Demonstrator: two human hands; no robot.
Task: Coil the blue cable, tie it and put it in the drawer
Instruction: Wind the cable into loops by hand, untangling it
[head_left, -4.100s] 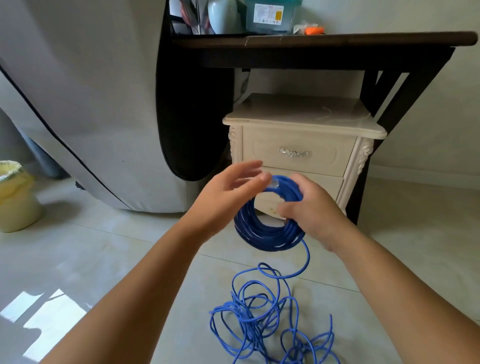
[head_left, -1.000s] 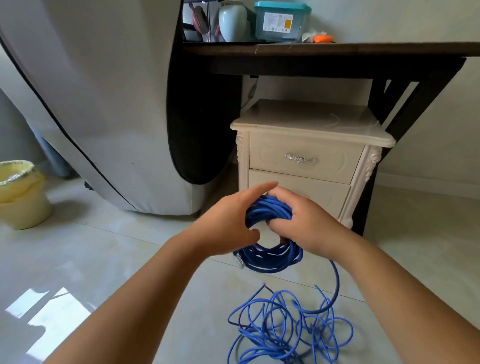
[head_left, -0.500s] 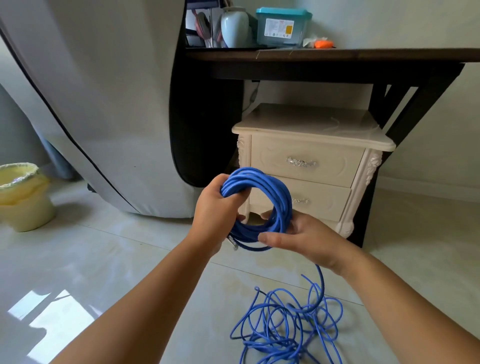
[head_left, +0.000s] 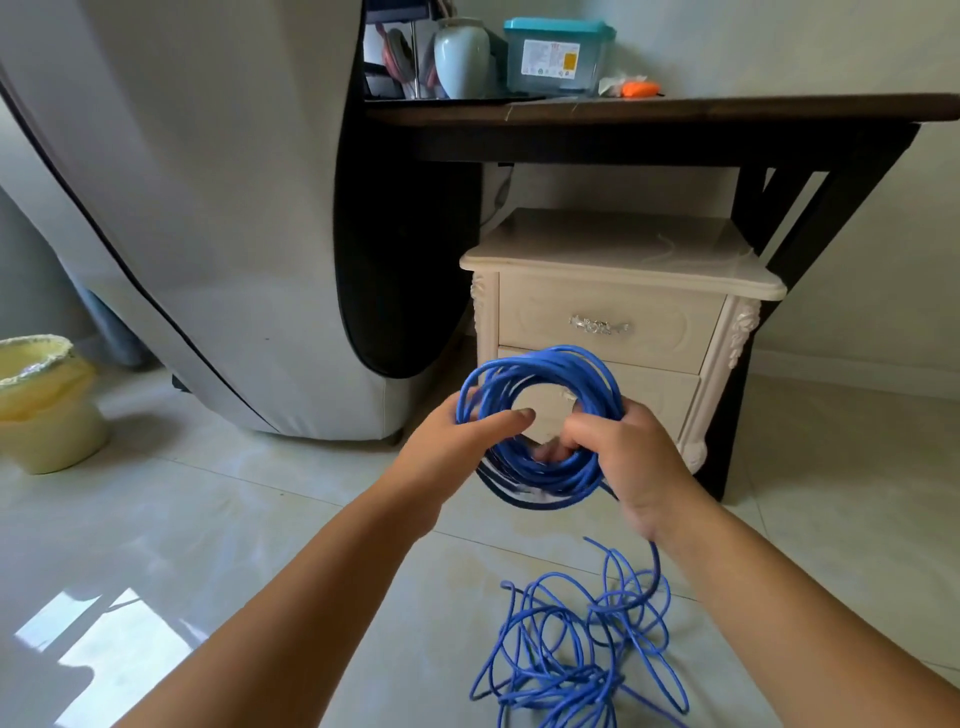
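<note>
A coil of blue cable (head_left: 550, 374) stands upright in the air in front of me. My left hand (head_left: 457, 447) holds its left side, thumb lying across the inside of the ring. My right hand (head_left: 628, 462) grips the lower right of the coil, fingers curled round the strands. From under that hand a loose strand drops to a tangled heap of blue cable (head_left: 571, 654) on the floor. Behind the coil is a cream bedside cabinet (head_left: 623, 249); its top drawer (head_left: 608, 327) with a silver handle is closed, and the coil partly hides the lower drawer.
A dark wooden table (head_left: 675, 114) spans over the cabinet, carrying a vase, a teal-lidded box and small items. A large grey covered object (head_left: 208, 208) fills the left. A yellow lined bin (head_left: 41, 405) sits at far left. Pale floor tiles (head_left: 260, 545) spread below.
The coil has turned from tilted to facing me and sits a little lower. My right hand shifted from under the coil to gripping its lower right; my left thumb now lies inside the ring.
</note>
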